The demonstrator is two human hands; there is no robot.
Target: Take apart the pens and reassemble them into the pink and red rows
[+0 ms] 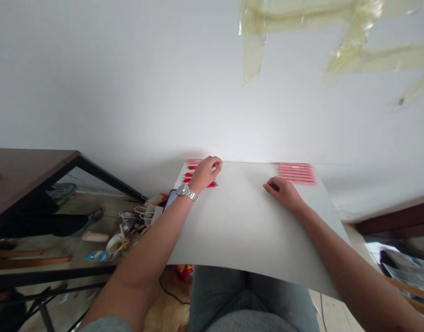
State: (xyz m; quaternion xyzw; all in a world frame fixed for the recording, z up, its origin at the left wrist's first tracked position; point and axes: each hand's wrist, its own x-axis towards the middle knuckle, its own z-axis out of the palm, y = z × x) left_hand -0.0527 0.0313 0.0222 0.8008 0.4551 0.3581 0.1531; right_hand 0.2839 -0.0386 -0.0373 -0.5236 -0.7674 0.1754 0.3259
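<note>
My left hand [205,174], a silver watch [187,192] on its wrist, is over the left back part of the white tabletop [239,226]. Its fingers curl to a pinch; anything between the tips is too small to make out. Under and beside it lie several red pen-like pieces [212,184], one with a silvery tip, partly hidden by the hand. A thin pink stick [194,161] lies behind them. My right hand [283,191] rests loosely closed on the tabletop, with nothing visible in it. Just behind it, several pink sticks [297,173] lie side by side.
A white wall borders the tabletop's back. A phone [170,199] sits at the left edge. Farther left are a dark-framed table [35,170], another person's leg [42,225], a bottle [96,256] and a cup [116,242]. Yellowed tape [301,18] is on the wall.
</note>
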